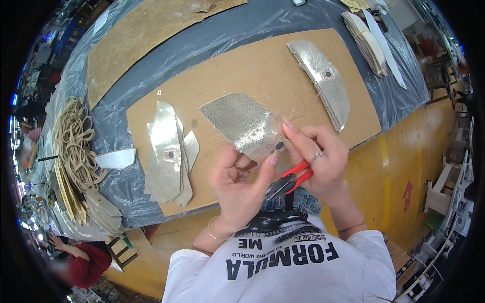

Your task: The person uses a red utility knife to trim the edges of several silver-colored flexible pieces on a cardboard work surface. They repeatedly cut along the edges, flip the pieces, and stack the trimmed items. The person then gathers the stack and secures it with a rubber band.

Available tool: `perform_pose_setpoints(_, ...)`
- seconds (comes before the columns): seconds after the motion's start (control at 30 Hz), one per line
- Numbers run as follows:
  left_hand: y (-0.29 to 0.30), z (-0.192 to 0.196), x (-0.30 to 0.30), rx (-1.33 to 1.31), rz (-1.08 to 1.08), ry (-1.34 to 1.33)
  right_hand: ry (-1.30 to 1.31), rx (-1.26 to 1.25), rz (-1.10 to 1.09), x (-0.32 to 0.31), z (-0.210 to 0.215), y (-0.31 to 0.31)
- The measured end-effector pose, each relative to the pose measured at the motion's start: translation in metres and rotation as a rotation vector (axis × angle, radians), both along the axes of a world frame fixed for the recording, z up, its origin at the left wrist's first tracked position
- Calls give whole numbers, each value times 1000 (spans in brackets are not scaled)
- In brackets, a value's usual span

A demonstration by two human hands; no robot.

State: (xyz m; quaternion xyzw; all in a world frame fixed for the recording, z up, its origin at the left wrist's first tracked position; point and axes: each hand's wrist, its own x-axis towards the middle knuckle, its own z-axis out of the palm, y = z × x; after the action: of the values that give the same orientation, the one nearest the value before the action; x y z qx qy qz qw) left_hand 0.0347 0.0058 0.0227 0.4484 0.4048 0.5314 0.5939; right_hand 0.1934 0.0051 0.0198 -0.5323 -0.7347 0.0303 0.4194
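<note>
Your left hand (pixel 237 184) and right hand (pixel 321 159) both pinched the silver leather piece (pixel 242 123); red snips (pixel 292 179) sat closed in your right grip, below it.

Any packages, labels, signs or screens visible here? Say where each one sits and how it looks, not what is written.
Red arrow marking: painted on the yellow floor, right of the table, pointing up.
Black block lettering: printed across the person's white shirt, bottom centre.
No packages or screens show.

Red arrow sign (pixel 407 194) on yellow floor (pixel 399 146).
</note>
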Motion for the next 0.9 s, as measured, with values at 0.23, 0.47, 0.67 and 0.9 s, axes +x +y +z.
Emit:
perform_pose_setpoints(0.23, -5, 0, 0, 49, 44, 4, -98, -85, 12, 1, 17, -4)
perform_pose_setpoints(0.47, -4, 0, 4, 28, 66, -6, -130, 15, -24, -11, 6, 1)
perform_pose_setpoints(0.67, 8, -4, -1, -21, 89, -65, 221, -135, 57, -13, -2, -2)
perform_pose_setpoints(0.9, 8, -1, -1, -30, 98, -18, 194, -80, 0, -18, 1, -2)
